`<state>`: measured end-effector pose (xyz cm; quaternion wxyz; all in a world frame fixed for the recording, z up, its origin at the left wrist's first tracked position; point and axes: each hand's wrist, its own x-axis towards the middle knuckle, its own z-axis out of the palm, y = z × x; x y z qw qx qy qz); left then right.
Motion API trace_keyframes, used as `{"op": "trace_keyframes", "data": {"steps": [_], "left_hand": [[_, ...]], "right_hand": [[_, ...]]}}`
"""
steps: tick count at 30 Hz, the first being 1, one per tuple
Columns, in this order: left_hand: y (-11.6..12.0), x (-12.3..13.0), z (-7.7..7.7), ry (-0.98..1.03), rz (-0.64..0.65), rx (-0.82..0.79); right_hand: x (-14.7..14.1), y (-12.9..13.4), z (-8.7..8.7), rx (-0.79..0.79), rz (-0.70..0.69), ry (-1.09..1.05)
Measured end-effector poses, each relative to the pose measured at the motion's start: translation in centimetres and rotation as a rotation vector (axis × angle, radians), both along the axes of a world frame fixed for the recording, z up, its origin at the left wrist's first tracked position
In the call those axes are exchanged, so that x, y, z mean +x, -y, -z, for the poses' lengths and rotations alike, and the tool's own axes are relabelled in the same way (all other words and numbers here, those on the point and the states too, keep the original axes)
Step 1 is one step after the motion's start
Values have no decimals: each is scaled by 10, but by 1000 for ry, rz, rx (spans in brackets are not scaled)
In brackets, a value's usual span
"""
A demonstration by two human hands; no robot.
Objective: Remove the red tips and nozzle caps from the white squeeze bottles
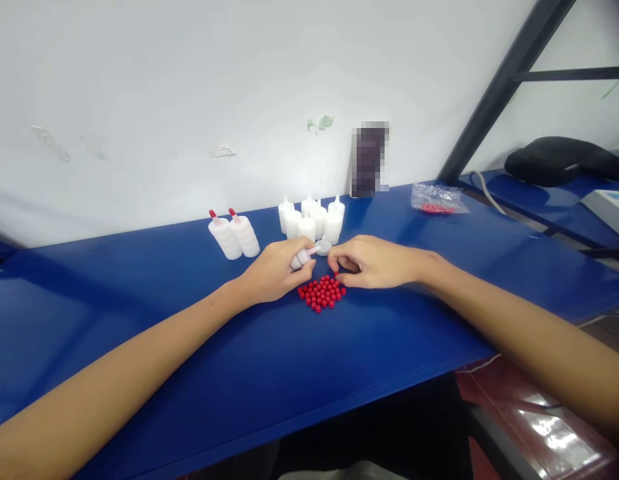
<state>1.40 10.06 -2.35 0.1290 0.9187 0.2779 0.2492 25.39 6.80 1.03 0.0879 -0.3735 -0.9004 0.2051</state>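
My left hand (279, 270) is closed round a small white bottle (300, 260), tilted so its bare nozzle points right. My right hand (362, 261) pinches a red cap (336, 274) between thumb and forefinger, just above the right edge of a pile of small red caps (319, 293). Behind my hands stand several white bottles (306, 229) with uncapped nozzles. Farther left, two white bottles (232, 235) with red tips stand side by side near the wall.
A clear plastic bag (439, 200) with red pieces lies at the back right of the blue table (199, 380). A blurred dark rectangular object (369, 160) leans on the wall. Beyond a dark metal frame (494, 90) are a black object (559, 160) and a pale device (609, 207).
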Motion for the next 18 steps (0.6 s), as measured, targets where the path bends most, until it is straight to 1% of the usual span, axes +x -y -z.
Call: {"op": "trace_keyframes", "data": {"steps": [4, 8, 11, 14, 18], "left_hand": [[0, -2, 0, -38, 7, -37], [-1, -3, 0, -52, 29, -58], [0, -3, 0, -35, 10, -86], [1, -3, 0, -3, -6, -104], [1, -3, 1, 24, 21, -95]], "right_hand": [[2, -2, -1, -70, -40, -107], [1, -2, 6, 38, -27, -290], [-3, -1, 11, 50, -79, -399], [-5, 1, 12, 57, -111, -429], [-6, 3, 12, 84, -70, -445]]}}
